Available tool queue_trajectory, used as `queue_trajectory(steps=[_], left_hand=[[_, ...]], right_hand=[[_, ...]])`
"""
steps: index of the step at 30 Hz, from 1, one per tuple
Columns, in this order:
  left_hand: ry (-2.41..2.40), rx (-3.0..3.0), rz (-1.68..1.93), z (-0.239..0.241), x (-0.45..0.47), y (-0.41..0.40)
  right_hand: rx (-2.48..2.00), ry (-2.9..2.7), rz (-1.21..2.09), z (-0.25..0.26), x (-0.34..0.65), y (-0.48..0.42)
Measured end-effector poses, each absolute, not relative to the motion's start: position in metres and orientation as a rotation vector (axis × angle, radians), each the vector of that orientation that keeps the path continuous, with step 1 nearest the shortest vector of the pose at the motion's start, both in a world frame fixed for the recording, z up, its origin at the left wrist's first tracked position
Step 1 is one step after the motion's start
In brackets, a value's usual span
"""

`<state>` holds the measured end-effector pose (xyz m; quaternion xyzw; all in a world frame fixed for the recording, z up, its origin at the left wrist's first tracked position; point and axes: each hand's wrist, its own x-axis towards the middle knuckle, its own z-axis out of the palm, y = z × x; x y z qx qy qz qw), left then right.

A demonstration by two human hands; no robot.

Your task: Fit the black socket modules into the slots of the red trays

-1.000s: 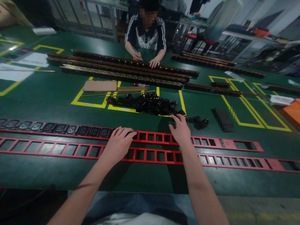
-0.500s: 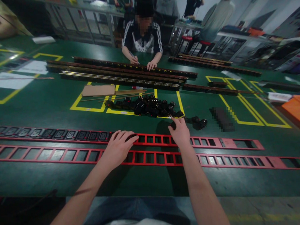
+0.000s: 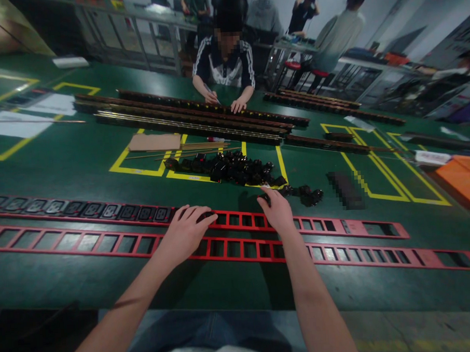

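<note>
The left hand [image 3: 186,230] curves over the farther red frame [image 3: 354,227], the right hand [image 3: 277,210] near the black parts [image 3: 238,170] — whether either pinches something, I cannot tell.

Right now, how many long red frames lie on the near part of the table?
2. The farther frame, partly filled with black modules, runs under the left hand; the nearer frame lies alongside it. Both are partly covered; no third shows there.

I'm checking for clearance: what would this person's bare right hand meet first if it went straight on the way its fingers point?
Probably the heap of small, glossy black parts, just beyond the right hand. Its height above the flat green tabletop is unclear, so it might pass over the heap.
</note>
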<state>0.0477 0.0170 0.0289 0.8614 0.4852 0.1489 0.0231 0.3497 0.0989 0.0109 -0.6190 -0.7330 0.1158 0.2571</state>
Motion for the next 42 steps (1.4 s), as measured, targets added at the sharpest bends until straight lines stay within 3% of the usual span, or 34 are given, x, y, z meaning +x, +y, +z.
queue_trajectory(steps=[42], left_hand=[[1.497, 2.620, 0.537, 0.0231, 0.0446, 0.0182]], right_hand=[[-1.474, -2.069, 0.387, 0.0182, 0.3480, 0.0944]])
